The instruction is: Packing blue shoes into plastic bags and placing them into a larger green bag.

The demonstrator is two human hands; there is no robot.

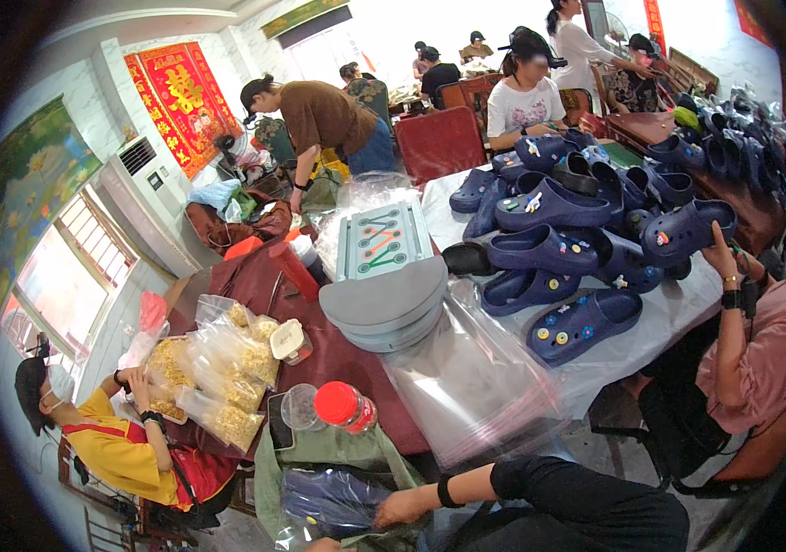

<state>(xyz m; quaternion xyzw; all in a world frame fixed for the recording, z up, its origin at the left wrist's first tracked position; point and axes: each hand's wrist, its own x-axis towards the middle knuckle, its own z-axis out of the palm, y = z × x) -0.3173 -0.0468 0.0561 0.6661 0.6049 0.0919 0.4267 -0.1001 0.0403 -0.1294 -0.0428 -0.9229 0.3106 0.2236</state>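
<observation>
Filled clear bags of yellow food point(232, 391) at centre left, on the dark red surface point(404, 425); green cloth point(269, 501) below them, lower centre. Left hand point(324, 546): just a sliver at the bottom edge, fingers out of sight, can't tell if apart or together or what it touches. Navy bundle point(329, 501) in glossy clear plastic lies over the green cloth, lower centre, just above that sliver; contents look like the loose shoes, but glare blurs it. Should be light, soft and springy if foam, not fragile; the film is likely slippery and crinkly, could slide or tear if pinched thin. Best hold: around the solid body through the plastic, not the loose film. Right hand point(399, 508): at the bundle's right end, fingers bent and close together, touching the plastic; thumb side unclear, so can't tell if it's clamped on. Flat stack of clear bags point(476, 396) at centre, likely limp and slick, lift by an edge. Loose navy shoes point(584, 324) piled at centre right, untouched by either visible hand part.
</observation>
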